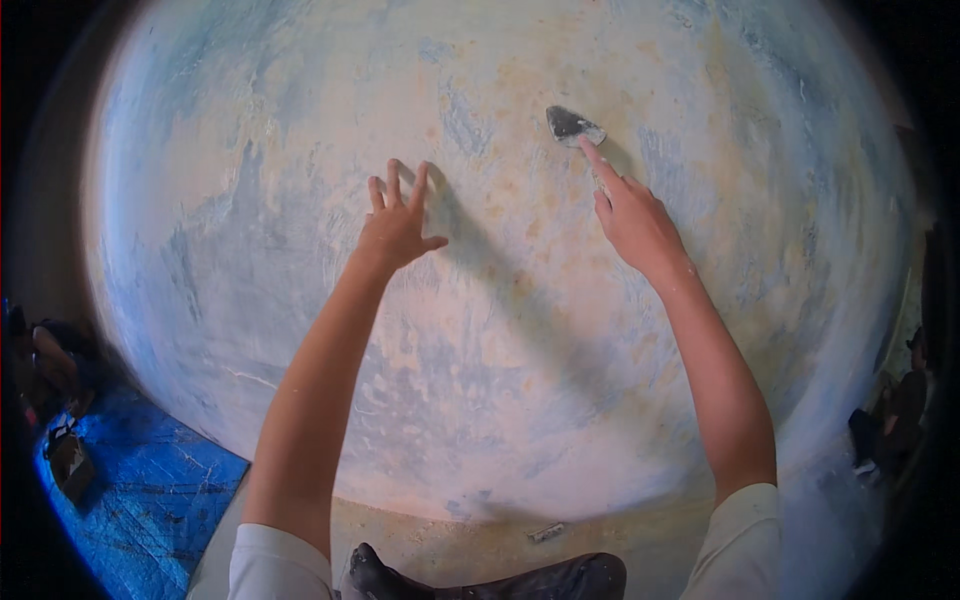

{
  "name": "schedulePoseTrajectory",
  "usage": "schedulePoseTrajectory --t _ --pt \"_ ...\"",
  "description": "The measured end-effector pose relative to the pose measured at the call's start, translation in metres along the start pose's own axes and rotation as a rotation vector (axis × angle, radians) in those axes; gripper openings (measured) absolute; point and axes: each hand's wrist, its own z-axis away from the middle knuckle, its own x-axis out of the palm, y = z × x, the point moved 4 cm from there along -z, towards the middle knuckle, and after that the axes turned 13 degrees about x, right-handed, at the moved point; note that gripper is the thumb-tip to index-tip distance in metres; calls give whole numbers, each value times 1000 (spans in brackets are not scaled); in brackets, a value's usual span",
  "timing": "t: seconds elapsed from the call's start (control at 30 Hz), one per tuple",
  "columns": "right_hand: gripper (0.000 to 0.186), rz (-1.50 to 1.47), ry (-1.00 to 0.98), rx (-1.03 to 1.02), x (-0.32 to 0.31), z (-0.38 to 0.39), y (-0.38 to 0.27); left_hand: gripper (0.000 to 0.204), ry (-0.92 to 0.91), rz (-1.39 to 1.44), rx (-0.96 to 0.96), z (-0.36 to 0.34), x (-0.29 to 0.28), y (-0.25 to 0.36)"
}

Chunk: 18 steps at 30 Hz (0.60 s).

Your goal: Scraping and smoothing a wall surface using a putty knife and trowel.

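Observation:
A broad plastered wall [500, 360], mottled pale blue, cream and grey, fills most of the view and looks bulged. My left hand [393, 230] has its fingers spread, with fingertips at or close to the wall; nothing is in it. Farther right and a little higher, my right hand [637, 222] grips a small trowel [573, 125], its index finger stretched out onto the blade. That blade is dark grey, narrows toward the far end and carries whitish smears. It lies against or very near the wall. The trowel's handle is hidden by my hand.
A blue tarp [160, 510] covers the floor at lower left, with a brown box-like thing [70, 462] on it. One person [55, 360] is at the far left edge, another [895, 410] at the right. A small flat piece [546, 532] lies by the wall's foot.

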Motion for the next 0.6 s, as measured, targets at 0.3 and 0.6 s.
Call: schedulePoseTrajectory --t 0.3,0.6 --pt "65 -14 -127 122 0 5 -18 129 -78 -160 21 2 11 3" --pt "62 -63 -135 167 0 -10 -27 127 -14 -171 43 3 10 3"
